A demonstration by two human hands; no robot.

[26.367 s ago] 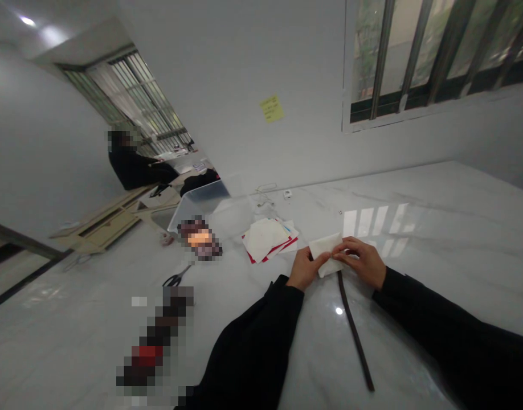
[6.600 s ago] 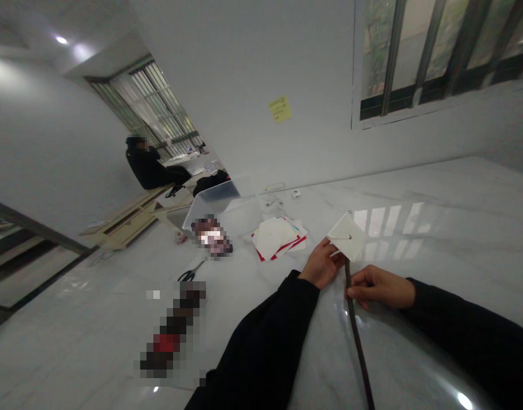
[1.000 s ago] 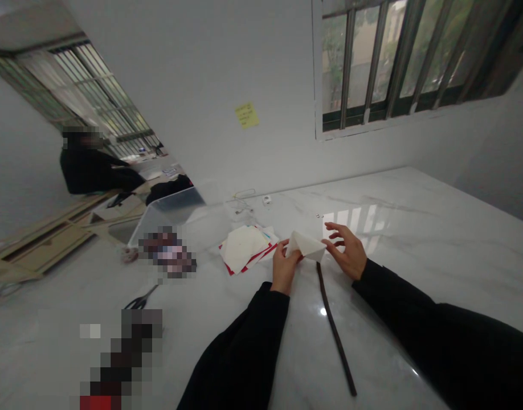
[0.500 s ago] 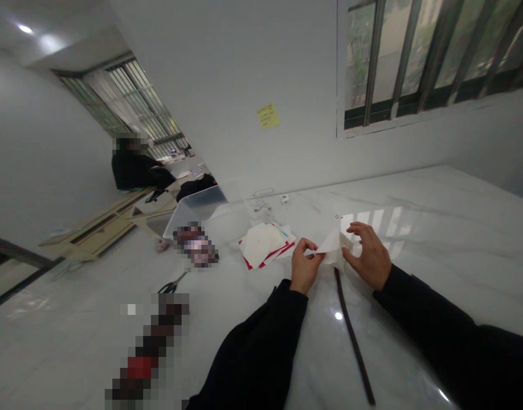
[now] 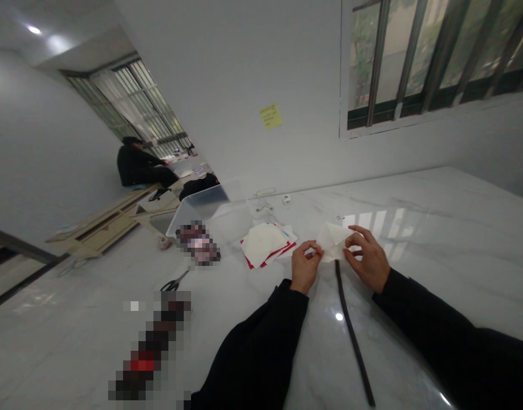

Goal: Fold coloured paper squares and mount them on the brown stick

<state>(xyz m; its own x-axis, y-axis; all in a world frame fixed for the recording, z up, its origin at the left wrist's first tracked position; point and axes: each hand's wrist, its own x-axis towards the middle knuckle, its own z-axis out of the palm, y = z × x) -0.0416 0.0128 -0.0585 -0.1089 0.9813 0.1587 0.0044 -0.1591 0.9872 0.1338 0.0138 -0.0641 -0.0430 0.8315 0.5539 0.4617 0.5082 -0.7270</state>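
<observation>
A cream-white sheet of paper (image 5: pixel 331 238) with fold creases is spread between my two hands, a little above the marble-look table. My left hand (image 5: pixel 305 265) pinches its left edge between thumb and fingertips. At the right edge, my right hand (image 5: pixel 369 256) grips the paper between thumb and index finger, its other fingers curled loosely. Below the paper lies a long, thin dark brown strip (image 5: pixel 350 327), running toward me; its far end meets the paper's lower edge. Left of my hands rests a stack of cream and red papers (image 5: pixel 264 245).
Black-handled scissors (image 5: pixel 171 283) lie to the left, near a blurred-out long dark item (image 5: pixel 152 347) and a pixelated item (image 5: pixel 198 244). A clear plastic bin (image 5: pixel 201 206) stands behind. A white plug (image 5: pixel 286 199) sits by the wall. A person (image 5: pixel 137 162) sits in the far room.
The paper has opened out flatter, its raised left flap now spread toward both hands. My right fingers have closed onto its right edge. The view has shifted slightly.
</observation>
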